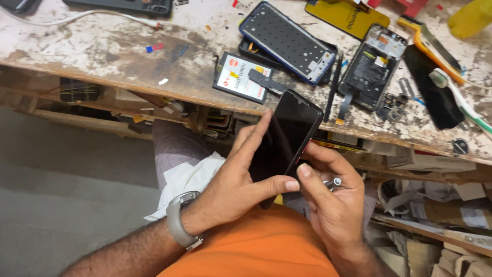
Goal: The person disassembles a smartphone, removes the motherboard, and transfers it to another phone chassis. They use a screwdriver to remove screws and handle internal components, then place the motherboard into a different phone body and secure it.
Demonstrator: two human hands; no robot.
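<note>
My left hand (238, 182) grips a black phone (289, 131) with a dark screen, forefinger laid along its left edge and thumb under its lower end. My right hand (330, 197) touches the phone's right edge with thumb and fingertips, and a small silver metal tool (332, 183) sticks out between its fingers. The phone is tilted, its top end over the front edge of the workbench (128, 61). A grey watch sits on my left wrist.
On the worn bench lie a flat battery (240, 77), a blue-framed phone panel (287, 41), an opened phone with its battery showing (373, 64), a black spudger (333, 90), a toothbrush (456, 95) and a white cable (82, 18). Shelves of clutter sit below the bench.
</note>
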